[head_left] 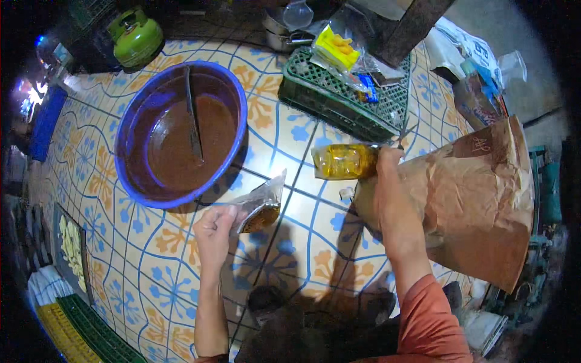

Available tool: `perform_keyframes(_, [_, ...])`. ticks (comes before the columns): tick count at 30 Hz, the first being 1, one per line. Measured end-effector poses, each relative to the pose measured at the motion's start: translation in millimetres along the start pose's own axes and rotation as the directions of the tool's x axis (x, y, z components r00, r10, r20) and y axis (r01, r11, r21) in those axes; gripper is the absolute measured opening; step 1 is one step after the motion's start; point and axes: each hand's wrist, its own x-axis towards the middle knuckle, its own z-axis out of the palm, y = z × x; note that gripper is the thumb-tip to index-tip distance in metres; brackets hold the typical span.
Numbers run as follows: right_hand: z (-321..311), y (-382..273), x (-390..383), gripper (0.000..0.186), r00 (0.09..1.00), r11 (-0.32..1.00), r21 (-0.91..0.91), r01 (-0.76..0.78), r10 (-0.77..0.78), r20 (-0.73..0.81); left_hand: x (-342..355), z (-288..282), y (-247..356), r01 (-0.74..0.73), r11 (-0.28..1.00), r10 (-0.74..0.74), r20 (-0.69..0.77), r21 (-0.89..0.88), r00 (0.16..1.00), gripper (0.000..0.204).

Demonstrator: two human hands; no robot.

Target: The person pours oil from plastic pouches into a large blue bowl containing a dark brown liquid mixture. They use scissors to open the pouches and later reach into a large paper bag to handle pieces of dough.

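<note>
My left hand (216, 227) pinches the edge of a clear plastic bag (264, 212), which has brown contents gathered at its lower right end. Right of it, my right hand (388, 166) is closed around the far end of a clear container of yellow liquid (344, 161), which looks like a bottle on its side; that end is hidden by the fingers. A large blue basin (242, 115) at left holds brown liquid, with a long dark stick (192, 112) leaning in it. Beside my right forearm lies a big brown paper sack (469, 199).
An upturned green crate (339, 109) bears a yellow packet (336, 49) and a blue one (368, 88). A green gas cylinder (137, 41) stands at far left. A tray of pale pieces (72, 254) lies at the left edge. A small whitish piece (346, 193) rests on the patterned floor.
</note>
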Motion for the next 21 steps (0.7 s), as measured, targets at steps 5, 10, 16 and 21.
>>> perform_keyframes(5, [-77.4, -130.6, -139.1, 0.042, 0.639, 0.347, -0.582, 0.735, -0.071, 0.766, -8.7, -24.4, 1.9, -0.021, 0.999, 0.017, -0.094, -0.039, 0.995, 0.017])
perform_keyframes(10, [-75.8, -95.6, -132.1, 0.029, 0.989, 0.995, 0.1, 0.002, -0.017, 0.148, -1.0, 1.3, -5.6, -0.007, 1.0, 0.006, -0.065, -0.025, 0.998, 0.018])
perform_keyframes(16, [-73.1, -91.7, -204.2, 0.06, 0.947, 0.907, 0.391, 0.157, -0.251, 0.202, -3.7, -6.5, 13.1, -0.178, 0.914, 0.202, -0.03, 0.364, 0.979, 0.019])
perform_keyframes(21, [-101.7, -134.1, -222.2, 0.047, 0.862, 0.785, 0.48, 0.392, -0.495, 0.105, -0.8, -15.4, 35.4, -0.378, 0.624, 0.356, 0.181, 0.684, 0.917, 0.025])
